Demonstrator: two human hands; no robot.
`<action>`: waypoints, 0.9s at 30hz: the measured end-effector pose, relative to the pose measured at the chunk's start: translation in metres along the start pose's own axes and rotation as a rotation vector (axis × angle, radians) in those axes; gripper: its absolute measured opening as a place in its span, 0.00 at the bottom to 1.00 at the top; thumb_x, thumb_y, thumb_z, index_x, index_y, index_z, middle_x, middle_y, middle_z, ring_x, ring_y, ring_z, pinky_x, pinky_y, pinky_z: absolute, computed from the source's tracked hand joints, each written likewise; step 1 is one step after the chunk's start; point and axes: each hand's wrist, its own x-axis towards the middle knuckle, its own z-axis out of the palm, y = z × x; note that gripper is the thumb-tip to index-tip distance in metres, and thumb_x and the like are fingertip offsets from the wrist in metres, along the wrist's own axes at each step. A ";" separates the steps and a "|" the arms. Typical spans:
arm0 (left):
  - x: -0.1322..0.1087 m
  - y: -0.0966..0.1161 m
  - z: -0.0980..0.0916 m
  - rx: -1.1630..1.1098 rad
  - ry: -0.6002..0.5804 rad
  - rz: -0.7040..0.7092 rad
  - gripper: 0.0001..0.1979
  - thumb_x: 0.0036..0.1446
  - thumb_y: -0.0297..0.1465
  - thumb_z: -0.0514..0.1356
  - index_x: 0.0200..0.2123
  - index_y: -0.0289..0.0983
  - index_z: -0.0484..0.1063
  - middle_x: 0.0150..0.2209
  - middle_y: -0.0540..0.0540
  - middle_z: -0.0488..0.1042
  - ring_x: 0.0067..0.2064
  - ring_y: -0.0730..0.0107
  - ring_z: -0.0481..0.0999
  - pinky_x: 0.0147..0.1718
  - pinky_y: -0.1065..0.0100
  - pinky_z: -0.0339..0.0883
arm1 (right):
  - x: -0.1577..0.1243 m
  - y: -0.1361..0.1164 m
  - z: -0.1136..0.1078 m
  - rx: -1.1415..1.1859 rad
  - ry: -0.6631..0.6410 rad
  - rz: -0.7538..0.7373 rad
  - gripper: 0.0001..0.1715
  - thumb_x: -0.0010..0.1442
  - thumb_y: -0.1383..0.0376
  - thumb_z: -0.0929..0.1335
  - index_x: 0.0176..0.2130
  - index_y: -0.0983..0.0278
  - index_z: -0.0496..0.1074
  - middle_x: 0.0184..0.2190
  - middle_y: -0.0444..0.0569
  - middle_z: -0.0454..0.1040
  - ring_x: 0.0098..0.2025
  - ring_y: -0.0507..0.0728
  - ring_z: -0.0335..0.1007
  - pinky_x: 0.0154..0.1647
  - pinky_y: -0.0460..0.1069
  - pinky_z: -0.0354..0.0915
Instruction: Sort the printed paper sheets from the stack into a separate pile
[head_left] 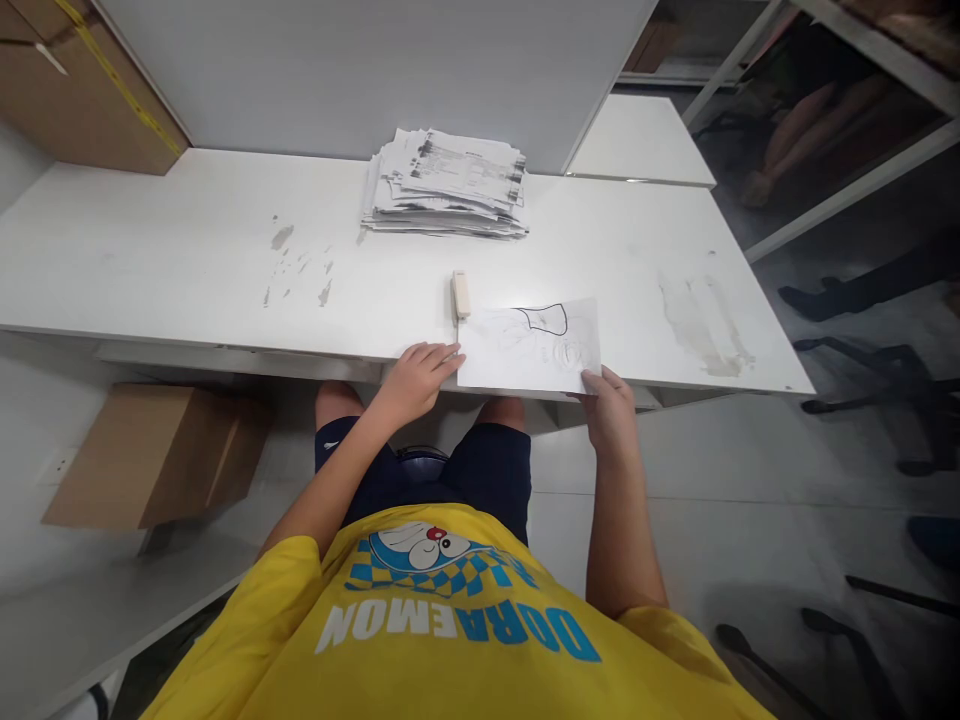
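Observation:
A white sheet (502, 355) with a dark curved outline and faint pencil marks lies at the front edge of the white table. My right hand (609, 400) pinches its lower right corner, thumb on top. At the sheet's left edge rests my left hand (421, 378), its fingers stretched out toward the paper and holding nothing. Just above the sheet's upper left corner is a small cream-coloured block-shaped object (461, 294). Farther back sits a thick, uneven stack of printed papers (450, 185).
The white table (187, 250) has grey stains at left and right. A grey panel (375, 70) rises behind it. Cardboard boxes stand at the back left (97, 90) and under the table (142, 455). Chair legs and another person's legs show at right.

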 end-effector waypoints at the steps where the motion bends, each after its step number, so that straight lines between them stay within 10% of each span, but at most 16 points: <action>1: 0.007 -0.004 0.001 -0.027 0.017 -0.014 0.28 0.60 0.17 0.49 0.61 0.36 0.67 0.63 0.39 0.71 0.62 0.55 0.70 0.60 0.51 0.66 | 0.001 -0.002 0.002 -0.010 -0.010 -0.007 0.19 0.46 0.56 0.72 0.38 0.63 0.77 0.39 0.49 0.79 0.41 0.59 0.74 0.32 0.51 0.74; 11: 0.058 -0.028 0.026 -0.102 -0.006 -0.284 0.31 0.71 0.38 0.42 0.72 0.32 0.46 0.74 0.37 0.49 0.74 0.52 0.51 0.67 0.51 0.55 | 0.015 -0.021 0.033 -0.130 -0.124 -0.104 0.20 0.52 0.55 0.68 0.42 0.62 0.77 0.39 0.47 0.79 0.41 0.59 0.74 0.38 0.53 0.77; 27: 0.056 -0.020 0.022 -0.050 -0.017 -0.307 0.28 0.69 0.32 0.45 0.71 0.36 0.54 0.72 0.42 0.56 0.75 0.55 0.50 0.67 0.50 0.55 | 0.020 -0.008 0.032 -0.079 -0.097 -0.137 0.21 0.52 0.53 0.69 0.42 0.62 0.75 0.36 0.46 0.76 0.39 0.57 0.73 0.35 0.52 0.75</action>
